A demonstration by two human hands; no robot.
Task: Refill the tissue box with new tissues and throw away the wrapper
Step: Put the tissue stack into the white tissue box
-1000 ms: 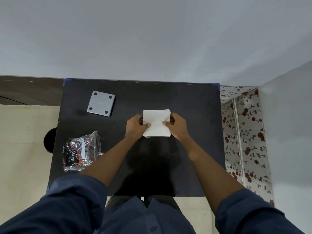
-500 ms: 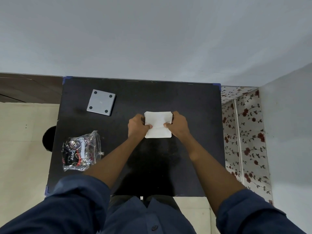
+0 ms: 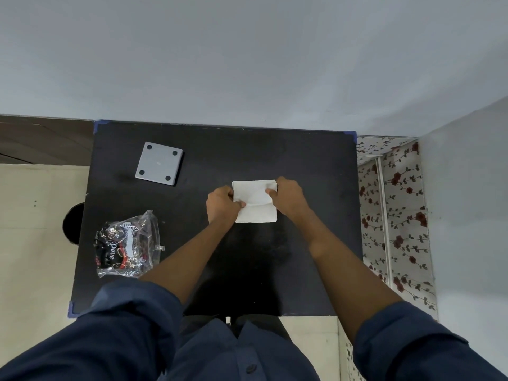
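A white stack of tissues (image 3: pixel 255 204) lies near the middle of the black table (image 3: pixel 302 166). My left hand (image 3: pixel 221 203) grips its left edge, thumb on top. My right hand (image 3: pixel 288 198) grips its right edge near the far corner. The top sheet bows slightly between the thumbs. The clear plastic wrapper (image 3: pixel 127 246) with black and red print lies crumpled at the table's near left. A grey square panel with four black feet (image 3: pixel 159 163), maybe the tissue box's base, lies flat at the far left. No other part of a tissue box is in view.
A grey wall stands right behind the table's far edge. A floral-patterned surface (image 3: pixel 395 215) runs along the right side. A dark round object (image 3: pixel 72 224) sits on the floor just left of the table. Beige floor lies to the left.
Both hands shifted slightly on the tissue stack, and its top sheet now bows between the thumbs. The stack stays at about the same spot on the table.
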